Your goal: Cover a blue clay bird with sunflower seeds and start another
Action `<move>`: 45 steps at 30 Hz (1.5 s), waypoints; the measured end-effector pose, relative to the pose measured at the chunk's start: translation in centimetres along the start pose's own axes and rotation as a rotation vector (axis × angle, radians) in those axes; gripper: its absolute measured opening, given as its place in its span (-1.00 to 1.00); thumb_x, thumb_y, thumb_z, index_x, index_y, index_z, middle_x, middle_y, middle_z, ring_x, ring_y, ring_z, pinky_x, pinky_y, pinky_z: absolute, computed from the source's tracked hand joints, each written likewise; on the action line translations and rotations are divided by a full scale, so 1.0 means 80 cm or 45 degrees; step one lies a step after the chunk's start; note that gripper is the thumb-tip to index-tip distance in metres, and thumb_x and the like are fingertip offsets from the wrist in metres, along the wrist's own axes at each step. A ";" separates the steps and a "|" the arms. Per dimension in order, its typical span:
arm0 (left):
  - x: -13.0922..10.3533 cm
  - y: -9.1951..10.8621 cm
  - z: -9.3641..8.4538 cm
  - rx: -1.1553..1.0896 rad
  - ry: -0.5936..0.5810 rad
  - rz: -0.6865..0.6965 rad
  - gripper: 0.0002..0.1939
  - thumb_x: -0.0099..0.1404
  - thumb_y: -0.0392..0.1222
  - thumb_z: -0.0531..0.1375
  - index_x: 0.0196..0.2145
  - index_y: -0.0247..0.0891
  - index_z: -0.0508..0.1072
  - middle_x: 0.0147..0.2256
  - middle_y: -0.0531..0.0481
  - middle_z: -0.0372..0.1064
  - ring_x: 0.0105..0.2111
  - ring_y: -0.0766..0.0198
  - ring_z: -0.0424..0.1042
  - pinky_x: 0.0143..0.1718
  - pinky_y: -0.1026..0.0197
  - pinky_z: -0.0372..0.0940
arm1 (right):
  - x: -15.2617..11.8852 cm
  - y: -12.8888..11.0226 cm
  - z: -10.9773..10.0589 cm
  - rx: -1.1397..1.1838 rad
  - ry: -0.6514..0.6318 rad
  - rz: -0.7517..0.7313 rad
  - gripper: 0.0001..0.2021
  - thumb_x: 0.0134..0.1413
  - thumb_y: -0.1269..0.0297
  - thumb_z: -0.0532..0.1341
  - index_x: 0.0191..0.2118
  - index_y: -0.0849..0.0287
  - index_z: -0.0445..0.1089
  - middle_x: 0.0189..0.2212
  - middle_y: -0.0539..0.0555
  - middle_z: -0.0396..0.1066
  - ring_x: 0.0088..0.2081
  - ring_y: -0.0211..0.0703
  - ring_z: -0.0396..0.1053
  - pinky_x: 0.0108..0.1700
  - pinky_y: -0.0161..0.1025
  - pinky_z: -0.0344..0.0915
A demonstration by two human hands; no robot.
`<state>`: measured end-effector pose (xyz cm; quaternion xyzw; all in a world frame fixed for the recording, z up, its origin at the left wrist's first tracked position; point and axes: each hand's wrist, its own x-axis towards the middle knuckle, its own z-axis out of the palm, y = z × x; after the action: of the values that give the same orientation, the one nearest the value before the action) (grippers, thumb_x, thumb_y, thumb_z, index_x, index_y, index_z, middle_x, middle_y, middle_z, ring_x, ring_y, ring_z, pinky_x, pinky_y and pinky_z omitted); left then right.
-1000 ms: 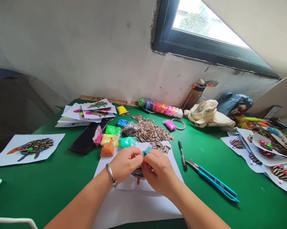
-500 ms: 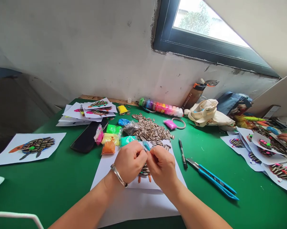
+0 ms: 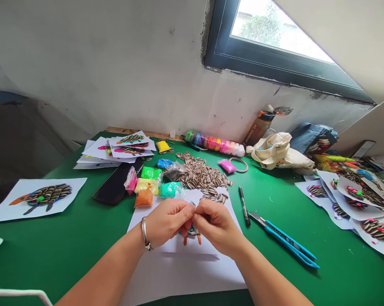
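Blue piece (image 3: 192,203) pinched between left hand (image 3: 169,219) and right hand (image 3: 214,223).
Both curl nearly closed above a seed collage (image 3: 193,233).

1 head cam, looks fwd & down, nr desk (image 3: 70,238), wall (image 3: 131,63) ahead

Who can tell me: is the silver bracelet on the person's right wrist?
No, the silver bracelet circles the wrist of the left hand, while the right hand wears none.
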<state>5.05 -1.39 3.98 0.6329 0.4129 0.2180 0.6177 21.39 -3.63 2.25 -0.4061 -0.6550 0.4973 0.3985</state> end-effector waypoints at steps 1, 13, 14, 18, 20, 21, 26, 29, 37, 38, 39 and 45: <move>-0.001 0.001 0.001 -0.015 0.010 0.018 -0.50 0.22 0.20 0.02 -0.60 -0.29 0.27 -0.67 0.11 0.20 -0.74 0.51 0.04 -0.75 0.40 -0.08 | -0.001 0.001 0.001 0.066 0.007 0.041 -0.81 0.04 0.42 0.10 -0.56 0.16 0.17 -0.63 -0.08 0.23 -0.63 -0.37 0.16 -0.62 -0.41 0.10; -0.004 0.008 0.022 -0.150 0.269 0.052 -0.52 0.17 0.13 0.06 -0.70 -0.28 0.24 -0.73 0.09 0.20 -0.79 0.49 0.11 -0.79 0.40 -0.01 | 0.011 0.004 0.001 0.517 0.428 0.112 -0.76 -0.10 0.37 0.22 -0.65 0.19 0.17 -0.71 -0.14 0.06 -0.61 -0.40 -0.03 -0.57 -0.39 -0.03; -0.005 0.008 0.021 -0.112 0.279 0.056 -0.53 0.18 0.11 0.06 -0.71 -0.28 0.23 -0.73 0.09 0.19 -0.79 0.49 0.11 -0.78 0.39 -0.01 | 0.010 0.005 0.000 0.414 0.430 0.083 -0.77 -0.09 0.37 0.21 -0.64 0.19 0.17 -0.69 -0.13 0.08 -0.60 -0.39 -0.01 -0.56 -0.39 -0.03; -0.008 0.003 0.016 0.203 0.354 0.195 -0.52 0.28 -0.01 0.00 -0.72 -0.27 0.23 -0.72 0.09 0.19 -0.73 0.45 0.16 -0.69 0.35 0.09 | 0.004 0.008 -0.002 -0.039 0.459 0.009 -0.78 -0.05 0.38 0.19 -0.62 0.19 0.19 -0.66 -0.11 0.09 -0.58 -0.37 0.01 -0.56 -0.37 -0.03; -0.009 -0.003 0.014 0.402 0.477 0.358 -0.56 0.33 -0.06 -0.02 -0.64 -0.28 0.31 -0.67 0.06 0.25 -0.64 0.39 0.25 -0.57 0.30 0.22 | 0.003 0.010 -0.005 -0.094 0.461 0.003 -0.79 -0.02 0.37 0.19 -0.60 0.19 0.20 -0.65 -0.11 0.09 -0.58 -0.37 0.00 -0.55 -0.37 -0.04; -0.008 -0.006 0.013 0.495 0.570 0.454 -0.62 0.33 -0.06 0.00 -0.54 -0.28 0.39 -0.59 0.02 0.33 -0.55 0.34 0.32 -0.47 0.26 0.29 | 0.004 0.011 -0.006 -0.065 0.462 0.007 -0.78 0.00 0.36 0.19 -0.60 0.19 0.20 -0.66 -0.11 0.08 -0.58 -0.37 0.00 -0.56 -0.37 -0.04; -0.002 -0.026 0.011 0.865 0.679 0.708 -0.27 0.15 0.02 0.26 0.21 -0.16 0.11 0.14 -0.17 0.22 0.12 0.04 0.21 0.12 -0.04 0.18 | 0.007 0.016 -0.014 0.232 0.460 0.012 -0.75 0.02 0.30 0.21 -0.59 0.18 0.19 -0.67 -0.13 0.09 -0.59 -0.38 -0.01 -0.56 -0.38 -0.03; 0.003 -0.033 0.015 0.889 0.607 0.728 -0.40 0.24 -0.12 0.20 0.20 -0.15 0.13 0.07 -0.12 0.32 0.07 0.11 0.30 0.07 0.03 0.25 | 0.007 0.018 -0.015 0.276 0.411 0.023 -0.76 0.01 0.30 0.22 -0.59 0.19 0.22 -0.67 -0.12 0.12 -0.60 -0.39 0.02 -0.57 -0.39 -0.02; 0.003 -0.033 0.014 0.922 0.782 0.812 -0.61 0.22 -0.30 0.15 0.03 -0.22 0.36 -0.11 -0.09 0.48 -0.09 0.13 0.43 -0.01 0.08 0.34 | 0.002 0.018 -0.017 0.059 0.437 -0.024 -0.82 0.08 0.30 0.19 -0.50 0.19 0.29 -0.64 -0.10 0.19 -0.58 -0.36 0.09 -0.55 -0.37 0.07; 0.003 -0.035 0.013 0.926 0.796 0.810 -0.62 0.21 -0.30 0.15 0.01 -0.21 0.37 -0.12 -0.09 0.49 -0.09 0.13 0.44 -0.02 0.08 0.34 | 0.002 0.017 -0.017 -0.001 0.433 -0.052 -0.86 0.08 0.30 0.19 -0.46 0.19 0.31 -0.60 -0.08 0.21 -0.55 -0.34 0.13 -0.52 -0.36 0.11; 0.004 -0.036 0.012 0.930 0.804 0.806 -0.63 0.21 -0.30 0.15 0.00 -0.21 0.38 -0.13 -0.09 0.49 -0.10 0.13 0.44 -0.02 0.07 0.35 | 0.001 0.016 -0.017 -0.063 0.444 -0.094 -0.92 0.08 0.32 0.20 -0.40 0.18 0.33 -0.56 -0.06 0.24 -0.51 -0.32 0.17 -0.47 -0.35 0.16; 0.006 -0.040 0.012 0.927 0.804 0.795 -0.66 0.19 -0.32 0.16 -0.04 -0.27 0.41 -0.16 -0.10 0.50 -0.14 0.14 0.45 -0.06 0.09 0.37 | 0.001 0.007 -0.025 -0.355 0.411 -0.424 -0.85 0.08 0.46 0.17 -0.22 0.11 0.37 -0.29 0.05 0.34 -0.30 -0.23 0.31 -0.25 -0.23 0.32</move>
<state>5.25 -1.95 0.68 0.8009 0.4194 0.4123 0.1128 23.28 -2.80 2.07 -0.4177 -0.7030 0.2586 0.5143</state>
